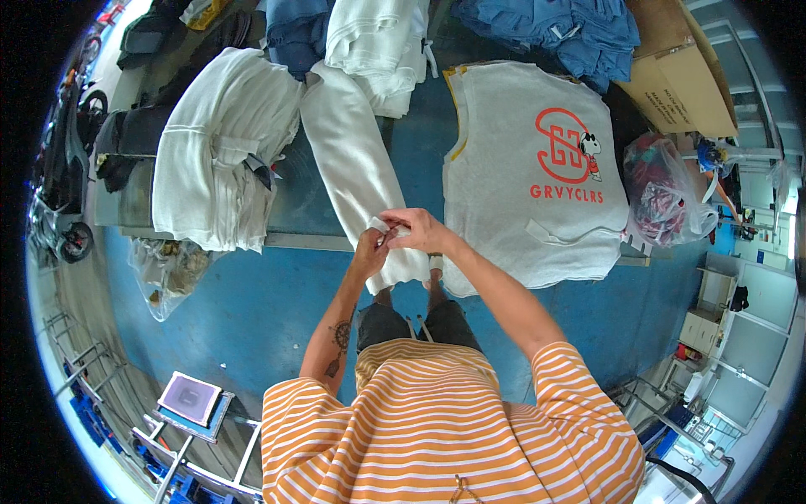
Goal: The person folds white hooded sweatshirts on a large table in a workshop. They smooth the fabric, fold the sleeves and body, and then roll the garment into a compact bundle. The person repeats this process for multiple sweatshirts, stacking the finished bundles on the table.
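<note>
A long white fabric piece (357,168), like a sleeve, hangs over the near table edge in front of me. My left hand (371,252) and my right hand (420,230) meet above its lower part. Both have their fingers pinched around a small white piece (380,224), fabric or paper; its kind is too small to tell. To the right lies a light grey sleeveless garment body (495,168) with a red print and a cartoon dog, its lower end over the edge. A stack of folded white garments (222,151) drapes over the edge on the left.
More folded white fabric (369,42) and piles of blue fabric (554,34) lie at the back. A cardboard box (684,84) and a clear bag with reddish contents (663,193) stand at the right. Another plastic bag (168,273) hangs below the left stack.
</note>
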Action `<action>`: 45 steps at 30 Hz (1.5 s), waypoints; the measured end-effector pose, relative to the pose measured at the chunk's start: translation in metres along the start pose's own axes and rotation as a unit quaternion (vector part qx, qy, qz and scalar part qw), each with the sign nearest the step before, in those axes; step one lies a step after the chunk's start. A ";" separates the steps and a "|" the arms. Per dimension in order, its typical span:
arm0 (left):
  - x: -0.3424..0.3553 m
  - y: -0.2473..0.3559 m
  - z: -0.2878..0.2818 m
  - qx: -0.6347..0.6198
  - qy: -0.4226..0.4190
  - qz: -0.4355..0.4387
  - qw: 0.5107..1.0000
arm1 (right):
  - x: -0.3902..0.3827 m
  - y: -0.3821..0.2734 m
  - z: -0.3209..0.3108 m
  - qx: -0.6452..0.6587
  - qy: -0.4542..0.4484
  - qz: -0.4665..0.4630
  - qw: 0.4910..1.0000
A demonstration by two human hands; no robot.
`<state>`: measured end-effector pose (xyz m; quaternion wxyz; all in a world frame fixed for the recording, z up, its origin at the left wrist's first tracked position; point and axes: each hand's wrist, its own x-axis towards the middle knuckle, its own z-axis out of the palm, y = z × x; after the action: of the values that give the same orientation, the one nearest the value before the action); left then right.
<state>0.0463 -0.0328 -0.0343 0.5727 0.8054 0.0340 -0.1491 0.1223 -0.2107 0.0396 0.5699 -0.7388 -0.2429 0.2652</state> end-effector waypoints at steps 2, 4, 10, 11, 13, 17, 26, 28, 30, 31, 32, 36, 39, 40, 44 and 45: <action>-0.003 0.001 0.004 -0.063 0.075 0.062 0.993 | -0.003 -0.011 0.005 -0.032 0.026 0.053 0.998; 0.000 0.008 -0.001 -0.106 0.041 0.005 0.993 | -0.009 -0.015 0.006 -0.094 0.042 0.084 0.991; 0.009 0.006 -0.008 -0.165 -0.003 -0.021 0.986 | -0.012 0.006 0.027 -0.064 0.163 0.074 0.982; 0.008 0.013 -0.010 -0.206 -0.010 -0.030 0.978 | -0.011 0.008 0.026 -0.089 0.183 0.089 0.975; 0.001 0.000 -0.009 -0.142 0.013 0.040 0.989 | -0.007 0.009 0.029 -0.122 0.192 0.094 0.969; -0.006 0.005 -0.010 -0.067 0.057 0.009 0.996 | -0.009 0.034 0.037 -0.207 0.134 0.057 0.967; -0.019 0.032 -0.004 0.002 0.188 0.081 0.979 | -0.001 0.033 0.006 -0.083 -0.082 0.142 0.983; -0.021 0.038 -0.002 0.041 0.195 0.126 0.972 | 0.000 0.034 0.001 -0.073 -0.079 0.171 0.979; -0.026 0.040 0.004 0.017 0.196 0.159 0.968 | -0.001 0.032 0.001 -0.084 -0.077 0.201 0.973; -0.030 0.039 0.004 0.023 0.206 0.167 0.964 | -0.002 0.029 0.002 -0.080 -0.077 0.186 0.976; -0.031 0.031 0.005 0.040 0.209 0.162 0.964 | -0.003 0.027 0.004 -0.076 -0.077 0.171 0.979; -0.033 0.011 -0.010 0.162 0.206 0.143 0.954 | -0.012 0.036 0.001 -0.155 -0.016 0.117 0.981; -0.046 0.007 -0.014 0.202 0.244 0.143 0.938 | -0.022 0.049 0.000 -0.238 0.057 0.158 0.957; -0.047 0.008 -0.015 0.200 0.265 0.150 0.931 | -0.027 0.057 0.008 -0.247 0.114 0.142 0.952; -0.057 -0.017 0.004 -0.085 0.283 -0.098 0.950 | -0.046 0.047 0.044 -0.162 0.142 0.218 0.952; -0.064 -0.051 0.009 0.005 0.272 -0.103 0.957 | -0.045 0.048 0.056 -0.139 0.106 0.241 0.954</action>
<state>-0.0277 -0.0162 -0.0657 0.5192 0.8104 0.2710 0.0173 0.0540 -0.2122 -0.0133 0.4028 -0.8714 -0.0298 0.2784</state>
